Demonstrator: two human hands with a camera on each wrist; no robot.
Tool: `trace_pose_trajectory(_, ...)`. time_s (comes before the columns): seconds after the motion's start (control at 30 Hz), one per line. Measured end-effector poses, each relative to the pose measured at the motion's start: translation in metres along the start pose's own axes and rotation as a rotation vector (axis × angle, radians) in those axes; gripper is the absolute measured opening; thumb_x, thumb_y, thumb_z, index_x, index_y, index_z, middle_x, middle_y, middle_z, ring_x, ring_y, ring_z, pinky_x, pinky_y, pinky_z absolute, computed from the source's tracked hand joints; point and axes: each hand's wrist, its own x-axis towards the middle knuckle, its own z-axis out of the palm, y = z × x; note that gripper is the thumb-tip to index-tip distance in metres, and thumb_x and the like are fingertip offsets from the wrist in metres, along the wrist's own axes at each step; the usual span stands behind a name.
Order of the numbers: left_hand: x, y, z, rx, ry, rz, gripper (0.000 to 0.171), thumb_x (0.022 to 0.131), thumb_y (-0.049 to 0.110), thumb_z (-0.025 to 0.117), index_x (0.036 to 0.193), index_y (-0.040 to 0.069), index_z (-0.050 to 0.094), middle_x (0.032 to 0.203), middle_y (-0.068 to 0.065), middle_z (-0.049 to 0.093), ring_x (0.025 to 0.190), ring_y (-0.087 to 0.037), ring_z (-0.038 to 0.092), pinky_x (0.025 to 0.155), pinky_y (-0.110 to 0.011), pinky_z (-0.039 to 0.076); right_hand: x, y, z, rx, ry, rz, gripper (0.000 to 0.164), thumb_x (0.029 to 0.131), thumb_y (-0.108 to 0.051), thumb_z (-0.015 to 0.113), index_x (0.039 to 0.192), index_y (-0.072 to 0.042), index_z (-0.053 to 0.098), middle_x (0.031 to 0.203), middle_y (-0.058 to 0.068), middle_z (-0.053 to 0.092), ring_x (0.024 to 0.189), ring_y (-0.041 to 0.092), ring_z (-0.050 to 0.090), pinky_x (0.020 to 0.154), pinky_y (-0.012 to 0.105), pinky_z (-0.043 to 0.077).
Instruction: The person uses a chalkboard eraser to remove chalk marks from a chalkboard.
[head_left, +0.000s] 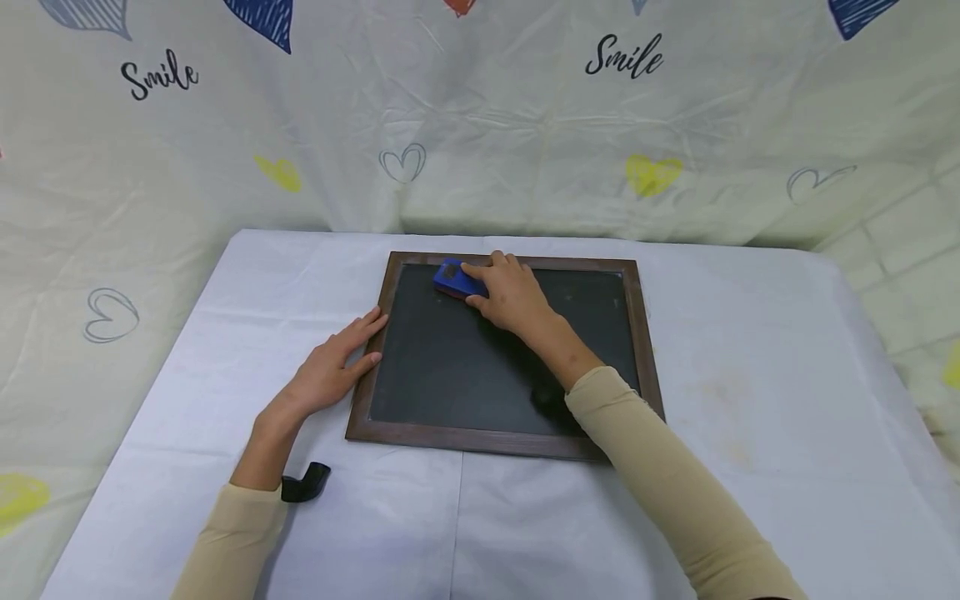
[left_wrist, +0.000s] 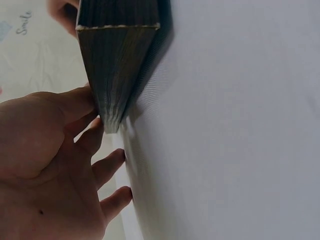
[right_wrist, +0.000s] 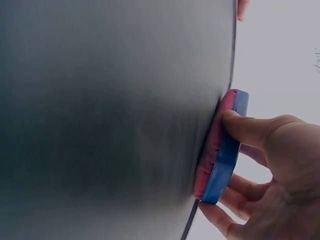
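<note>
A small chalkboard (head_left: 442, 367) with a dark wooden frame lies flat in the middle of the head view. Near its upper edge, my right hand (head_left: 513, 292) grips a chalkboard eraser (head_left: 456, 279), thumb on one side and fingers on the other. The eraser has a blue back and a red pad (right_wrist: 212, 155), which faces down against the dark surface in the right wrist view. At the left side of the frame, my left hand (head_left: 326, 375) rests with fingers extended, its thumb and fingertips against the outer edge (left_wrist: 112, 75).
Under the board is a table with a white cloth (head_left: 750, 350). Behind it hangs a pale sheet (head_left: 517, 108) printed with hearts and the word Smile. A black curved piece (head_left: 306, 483) sticks out at the left wrist.
</note>
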Motion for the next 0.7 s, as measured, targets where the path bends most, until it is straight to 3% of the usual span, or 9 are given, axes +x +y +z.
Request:
trace_pose_trajectory(0.4, -0.001, 0.0, 0.0, 0.003, 0.0, -0.009, 0.062, 0.108, 0.021, 0.058, 0.164, 0.011, 0.033, 0.175, -0.013, 0.023, 0.161, -0.042, 0.023, 0.125, -0.073, 0.016, -0.015, 0.014, -0.016, 0.023, 0.025, 0.004, 0.062, 0.101, -0.042, 0.069, 0.158, -0.027, 0.048, 0.135, 0.016, 0.057, 0.121, 0.033, 0.057, 0.105, 0.051, 0.051)
trace_pose_trajectory(0.7, 0.0, 0.0, 0.0, 0.004, 0.006, -0.002, 0.062, 0.108, 0.021, 0.058, 0.164, 0.011, 0.033, 0.175, -0.013, 0.023, 0.16, -0.043, 0.023, 0.125, -0.073, 0.017, -0.032, 0.031, -0.026, 0.084, 0.079, 0.028, 0.063, 0.099, -0.04, 0.072, 0.156, -0.026, 0.051, 0.139, 0.017, 0.057, 0.124, 0.035, 0.058, 0.098, 0.053, 0.055)
